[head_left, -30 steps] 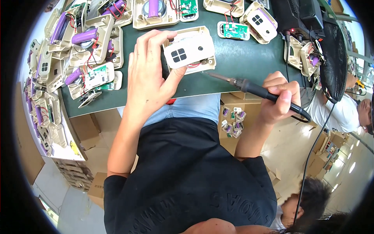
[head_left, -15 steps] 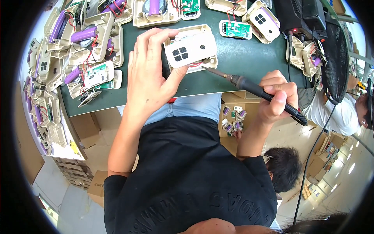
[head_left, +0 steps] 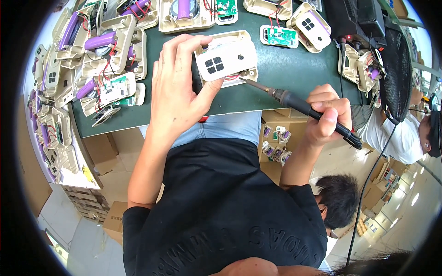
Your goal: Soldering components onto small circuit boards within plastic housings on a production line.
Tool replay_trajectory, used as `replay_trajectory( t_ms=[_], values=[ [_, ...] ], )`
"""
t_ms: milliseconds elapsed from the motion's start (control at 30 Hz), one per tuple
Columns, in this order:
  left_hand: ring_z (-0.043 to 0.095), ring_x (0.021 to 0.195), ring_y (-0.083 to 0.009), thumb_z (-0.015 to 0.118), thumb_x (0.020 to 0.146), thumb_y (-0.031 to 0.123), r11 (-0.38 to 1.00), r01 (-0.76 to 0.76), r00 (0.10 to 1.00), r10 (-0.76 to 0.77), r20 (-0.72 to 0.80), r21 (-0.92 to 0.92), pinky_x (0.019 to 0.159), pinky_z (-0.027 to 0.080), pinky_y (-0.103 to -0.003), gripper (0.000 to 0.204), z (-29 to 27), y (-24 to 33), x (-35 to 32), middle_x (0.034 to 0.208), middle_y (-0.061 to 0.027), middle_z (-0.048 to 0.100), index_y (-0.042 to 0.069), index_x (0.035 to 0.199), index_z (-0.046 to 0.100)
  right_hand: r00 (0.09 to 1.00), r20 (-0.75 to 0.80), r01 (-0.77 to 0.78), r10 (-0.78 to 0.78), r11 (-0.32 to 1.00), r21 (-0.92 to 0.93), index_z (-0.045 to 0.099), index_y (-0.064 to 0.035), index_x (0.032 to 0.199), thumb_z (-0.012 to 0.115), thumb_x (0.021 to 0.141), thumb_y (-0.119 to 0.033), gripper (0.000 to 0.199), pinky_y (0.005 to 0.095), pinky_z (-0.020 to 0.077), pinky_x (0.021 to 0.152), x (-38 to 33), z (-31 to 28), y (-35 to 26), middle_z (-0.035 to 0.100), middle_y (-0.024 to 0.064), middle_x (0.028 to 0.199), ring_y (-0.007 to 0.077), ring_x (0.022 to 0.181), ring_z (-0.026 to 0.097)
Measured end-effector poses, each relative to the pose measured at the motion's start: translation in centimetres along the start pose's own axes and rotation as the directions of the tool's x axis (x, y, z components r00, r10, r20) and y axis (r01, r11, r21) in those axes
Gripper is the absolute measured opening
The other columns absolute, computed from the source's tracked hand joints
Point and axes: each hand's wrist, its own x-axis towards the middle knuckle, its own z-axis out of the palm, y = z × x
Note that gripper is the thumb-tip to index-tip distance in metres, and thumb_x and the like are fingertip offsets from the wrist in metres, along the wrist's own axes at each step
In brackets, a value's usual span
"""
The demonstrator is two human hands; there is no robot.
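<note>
Soldering iron (head_left: pixel 294 100), tip (head_left: pixel 242 79) shifted to near rim of case (head_left: pixel 252 73); right hand (head_left: pixel 329 115) gripping it. Left hand (head_left: pixel 179 85), pinching cover (head_left: pixel 228 60). Best: steady hold, tip clear of red wires (head_left: pixel 233 77).

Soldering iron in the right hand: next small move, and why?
Probably have the left hand tilt up the near edge of the white panel slightly before the soldering iron moves inward: the panel covers most of the beige housing, only a little red wire shows, and the iron's tip is by the housing's near edge.
</note>
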Motion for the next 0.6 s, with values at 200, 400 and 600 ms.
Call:
replay_trajectory(
  t_ms=[200,400,600],
  values=[
    [0.056,0.121,-0.0349,0.077,0.084,0.029,1.000,-0.012,1.000,0.012,-0.008,-0.008,0.095,0.043,-0.044,0.060,-0.01,-0.05,-0.01,0.132,-0.0157,0.055,0.012,0.137,0.055,1.000,0.014,0.019,-0.019,1.000,0.000,0.052,0.0013,0.076,0.061,0.095,-0.012,0.024,0.0317,0.0457,0.050,-0.09,-0.11,0.03,0.062,0.0150,0.061,0.0199,0.051,0.055],
    [0.056,0.121,-0.0351,0.078,0.082,0.028,1.000,-0.005,1.000,0.005,-0.005,-0.006,0.096,0.043,-0.044,0.061,-0.13,-0.04,-0.03,0.133,-0.0156,0.055,0.012,0.137,0.055,1.000,0.001,0.012,-0.012,0.999,0.036,0.052,0.0010,0.078,0.059,0.095,-0.012,0.022,0.0319,0.0454,0.051,-0.27,-0.19,0.29,0.063,0.0154,0.061,0.0198,0.050,0.054],
    [0.056,0.121,-0.0349,0.079,0.081,0.029,0.998,0.036,0.999,-0.035,0.031,-0.049,0.098,0.042,-0.044,0.063,-0.37,0.19,-0.03,0.133,-0.0156,0.053,0.012,0.137,0.055,1.000,-0.013,-0.001,0.002,0.995,0.098,0.052,0.0006,0.080,0.058,0.094,-0.011,0.020,0.0322,0.0449,0.051,-0.23,0.45,0.43,0.063,0.0160,0.062,0.0196,0.051,0.053]
  ],
)
